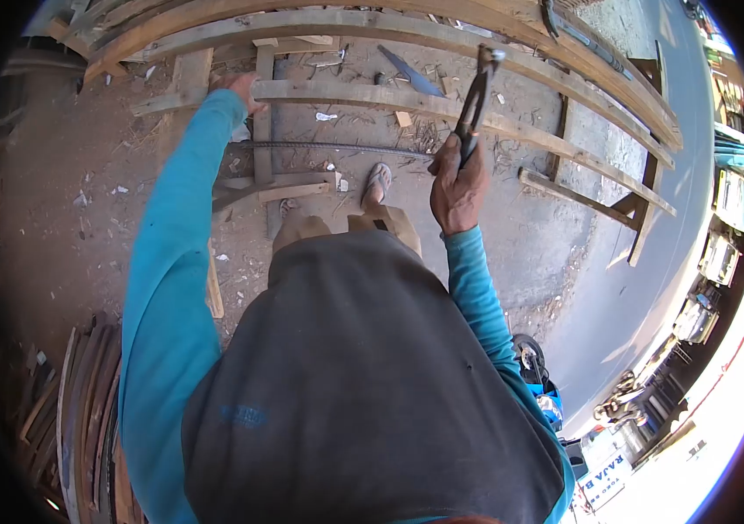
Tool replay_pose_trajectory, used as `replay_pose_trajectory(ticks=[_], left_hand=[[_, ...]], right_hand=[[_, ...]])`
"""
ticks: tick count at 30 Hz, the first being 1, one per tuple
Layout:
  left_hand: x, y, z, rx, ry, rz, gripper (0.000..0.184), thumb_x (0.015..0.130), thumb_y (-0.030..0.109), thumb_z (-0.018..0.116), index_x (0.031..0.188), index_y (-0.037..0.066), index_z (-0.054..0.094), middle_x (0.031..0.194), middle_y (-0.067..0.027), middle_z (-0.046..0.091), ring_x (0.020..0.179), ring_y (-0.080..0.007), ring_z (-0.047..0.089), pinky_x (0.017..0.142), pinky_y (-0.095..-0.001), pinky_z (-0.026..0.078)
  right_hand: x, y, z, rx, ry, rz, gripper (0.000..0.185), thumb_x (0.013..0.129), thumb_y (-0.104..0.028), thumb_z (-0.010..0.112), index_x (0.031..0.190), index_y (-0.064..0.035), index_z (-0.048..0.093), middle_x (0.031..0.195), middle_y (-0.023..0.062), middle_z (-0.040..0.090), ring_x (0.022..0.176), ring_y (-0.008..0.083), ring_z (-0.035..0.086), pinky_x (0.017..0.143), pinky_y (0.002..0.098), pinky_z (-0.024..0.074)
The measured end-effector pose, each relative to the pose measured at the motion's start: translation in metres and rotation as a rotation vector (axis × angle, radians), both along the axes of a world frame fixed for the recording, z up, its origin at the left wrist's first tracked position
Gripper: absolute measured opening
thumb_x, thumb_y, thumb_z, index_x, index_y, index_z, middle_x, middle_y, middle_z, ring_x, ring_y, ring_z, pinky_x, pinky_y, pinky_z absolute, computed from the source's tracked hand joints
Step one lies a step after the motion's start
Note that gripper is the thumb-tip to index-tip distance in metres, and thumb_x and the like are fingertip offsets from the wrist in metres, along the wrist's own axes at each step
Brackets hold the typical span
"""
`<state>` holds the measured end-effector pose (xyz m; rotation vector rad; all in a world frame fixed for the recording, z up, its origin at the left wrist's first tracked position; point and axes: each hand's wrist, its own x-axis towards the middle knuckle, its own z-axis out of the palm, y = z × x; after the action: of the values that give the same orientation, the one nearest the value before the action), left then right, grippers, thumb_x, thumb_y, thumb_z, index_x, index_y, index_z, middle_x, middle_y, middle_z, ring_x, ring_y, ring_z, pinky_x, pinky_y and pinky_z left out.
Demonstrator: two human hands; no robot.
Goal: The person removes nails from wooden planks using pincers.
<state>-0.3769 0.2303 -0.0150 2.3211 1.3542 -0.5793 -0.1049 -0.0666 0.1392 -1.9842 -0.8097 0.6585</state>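
My left hand (237, 90) is closed on a long wooden rail (346, 94) near its left end, where it crosses an upright plank (190, 74). My right hand (459, 185) is wrapped round the dark handle of a hammer (477, 100), its shiny metal head pointing up and away from me. The hammer is held above the same rail. Below the rail runs a thin ribbed steel rod (337, 147), its right end reaching close to my right hand. A bluish saw-like blade (411, 72) lies on the ground beyond the rail.
More long rails (372, 22) lie across the frame beyond. A dark hooked bar (573, 33) rests on the farthest timbers. Short braces (577, 196) jut out at right. Stacked boards (88, 419) stand at lower left, a paved road (634, 297) runs along the right. Wood scraps litter the ground.
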Motion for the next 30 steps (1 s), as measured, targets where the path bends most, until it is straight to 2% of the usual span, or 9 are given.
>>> replay_pose_trajectory(ticks=[4,8,11,13,16,20,22,26,30], left_hand=[[0.001,-0.010,0.011,0.084,-0.019,-0.022,0.070,0.071,0.046,0.085,0.130,0.017,0.062,0.125,-0.0134,0.067,0.119,-0.0340,0.061,0.105,-0.0470,0.043],[0.004,-0.017,0.019,0.081,0.022,-0.109,0.068,0.073,0.048,0.083,0.130,0.018,0.061,0.127,-0.0116,0.066,0.122,-0.0327,0.059,0.104,-0.0522,0.042],[0.002,-0.001,0.014,0.137,0.004,-0.091,0.068,0.073,0.049,0.082,0.130,0.018,0.061,0.129,-0.0107,0.065,0.124,-0.0325,0.057,0.103,-0.0533,0.042],[-0.004,-0.019,0.009,0.123,0.001,-0.105,0.068,0.074,0.049,0.082,0.130,0.018,0.061,0.130,-0.0105,0.065,0.125,-0.0326,0.056,0.103,-0.0530,0.042],[-0.003,-0.015,0.013,0.119,0.007,-0.091,0.065,0.075,0.049,0.082,0.128,0.017,0.062,0.129,-0.0106,0.065,0.126,-0.0337,0.055,0.104,-0.0517,0.042],[-0.012,-0.031,-0.001,0.196,-0.102,-0.061,0.057,0.071,0.034,0.085,0.121,0.016,0.063,0.122,-0.0100,0.066,0.118,-0.0345,0.058,0.101,-0.0499,0.042],[-0.020,-0.047,-0.009,0.387,-0.264,-0.043,0.056,0.066,0.020,0.085,0.117,0.015,0.064,0.119,-0.0088,0.065,0.115,-0.0334,0.058,0.098,-0.0483,0.042],[-0.026,-0.062,-0.011,0.507,-0.399,-0.045,0.054,0.064,0.010,0.081,0.115,0.015,0.064,0.118,-0.0073,0.064,0.116,-0.0311,0.057,0.098,-0.0462,0.041],[-0.024,-0.062,-0.012,0.539,-0.434,-0.056,0.053,0.064,0.008,0.079,0.113,0.016,0.063,0.115,-0.0064,0.063,0.116,-0.0297,0.056,0.097,-0.0481,0.039]], right_hand=[[-0.024,0.017,0.011,0.284,-0.222,-0.002,0.022,0.101,-0.021,0.054,0.106,0.0003,0.053,0.080,0.0287,0.064,0.076,0.0500,0.062,0.063,0.0544,0.0468],[0.007,-0.026,-0.136,-0.484,-0.445,0.156,0.030,0.102,-0.027,0.051,0.108,0.0019,0.053,0.095,0.0332,0.064,0.088,0.0514,0.062,0.071,0.0566,0.0487],[-0.014,-0.013,-0.095,-0.457,-0.449,0.129,0.031,0.102,-0.028,0.051,0.107,0.0026,0.053,0.094,0.0330,0.063,0.090,0.0495,0.062,0.071,0.0549,0.0485],[-0.030,-0.005,-0.061,-0.244,-0.193,0.000,0.035,0.103,-0.031,0.052,0.106,0.0034,0.053,0.089,0.0304,0.063,0.084,0.0489,0.062,0.069,0.0512,0.0495],[-0.035,0.015,-0.033,-0.036,-0.041,-0.025,0.034,0.103,-0.032,0.054,0.105,0.0023,0.058,0.076,0.0067,0.063,0.067,0.0133,0.060,0.061,0.0303,0.0480],[-0.042,0.017,-0.040,-0.006,0.279,0.093,0.037,0.103,-0.027,0.053,0.116,0.0067,0.058,0.083,0.0083,0.066,0.074,0.0157,0.065,0.067,0.0299,0.0519],[-0.062,0.018,-0.031,-0.045,0.660,0.138,0.029,0.100,-0.018,0.050,0.113,0.0064,0.059,0.088,0.0129,0.070,0.074,0.0159,0.067,0.068,0.0301,0.0540],[-0.099,0.004,-0.044,-0.212,0.978,0.190,0.036,0.095,-0.012,0.047,0.123,0.0100,0.052,0.102,0.0160,0.069,0.090,0.0235,0.071,0.082,0.0347,0.0578],[-0.131,0.005,-0.059,-0.261,1.045,0.198,0.037,0.095,-0.011,0.046,0.125,0.0099,0.051,0.105,0.0177,0.068,0.094,0.0255,0.070,0.084,0.0360,0.0578]])
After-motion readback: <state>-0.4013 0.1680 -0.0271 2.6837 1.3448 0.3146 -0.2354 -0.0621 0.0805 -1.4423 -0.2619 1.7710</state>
